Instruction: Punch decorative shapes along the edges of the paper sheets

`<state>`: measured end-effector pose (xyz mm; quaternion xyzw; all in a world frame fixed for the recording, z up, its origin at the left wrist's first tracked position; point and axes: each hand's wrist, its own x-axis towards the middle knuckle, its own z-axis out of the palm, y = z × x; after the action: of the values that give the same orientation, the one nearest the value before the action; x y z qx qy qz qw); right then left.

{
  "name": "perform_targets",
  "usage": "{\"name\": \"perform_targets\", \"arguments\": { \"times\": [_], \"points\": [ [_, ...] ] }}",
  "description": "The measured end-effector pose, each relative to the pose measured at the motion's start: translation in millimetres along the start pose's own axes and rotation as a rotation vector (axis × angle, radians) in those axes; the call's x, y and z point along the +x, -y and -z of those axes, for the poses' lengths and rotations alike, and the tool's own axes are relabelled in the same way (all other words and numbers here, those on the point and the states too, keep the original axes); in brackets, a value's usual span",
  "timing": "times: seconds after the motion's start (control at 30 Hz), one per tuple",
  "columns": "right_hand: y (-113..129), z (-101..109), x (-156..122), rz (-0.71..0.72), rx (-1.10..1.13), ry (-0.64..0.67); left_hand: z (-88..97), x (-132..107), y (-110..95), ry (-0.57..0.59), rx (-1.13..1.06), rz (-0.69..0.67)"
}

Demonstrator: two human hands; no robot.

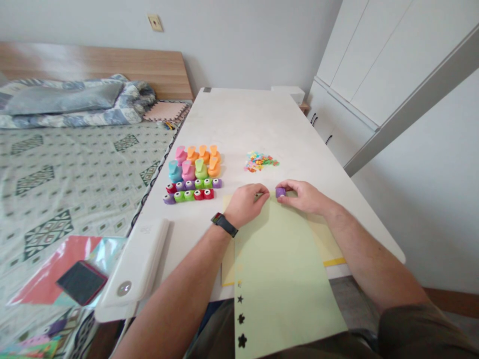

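Note:
A large pale green sheet of paper (284, 269) lies over the table's near edge and hangs toward me, with star and flower holes punched down its left side. My left hand (249, 202) pinches the far edge of this sheet between thumb and fingers; a dark band is on the wrist. Just to the right, my right hand (301, 196) grips a small purple craft punch (280, 193) at the same far edge. Whether paper sits in its slot is too small to tell. Yellow paper (325, 242) shows underneath the green sheet.
Several large colored punches (194, 162) and rows of small punches (192, 189) stand left of my hands. A pile of paper cutouts (260, 161) lies beyond them. A white laminator-like device (136, 264) occupies the table's left edge; a phone (82, 282) is on the bed.

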<state>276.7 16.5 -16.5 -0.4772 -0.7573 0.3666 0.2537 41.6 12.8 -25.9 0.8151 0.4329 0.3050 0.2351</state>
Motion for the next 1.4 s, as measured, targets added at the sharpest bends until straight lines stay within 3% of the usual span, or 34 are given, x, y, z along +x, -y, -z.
{"name": "perform_targets", "arguments": {
  "times": [0.57,1.4],
  "points": [
    [4.3,-4.5,-0.7,-0.058,0.104,-0.016,-0.9,-0.8,0.8,-0.003,-0.003,-0.007],
    [-3.4,-10.7,3.0,-0.039,0.051,-0.057,-0.1,-0.6,0.5,0.008,0.055,-0.017]
  ]
}}
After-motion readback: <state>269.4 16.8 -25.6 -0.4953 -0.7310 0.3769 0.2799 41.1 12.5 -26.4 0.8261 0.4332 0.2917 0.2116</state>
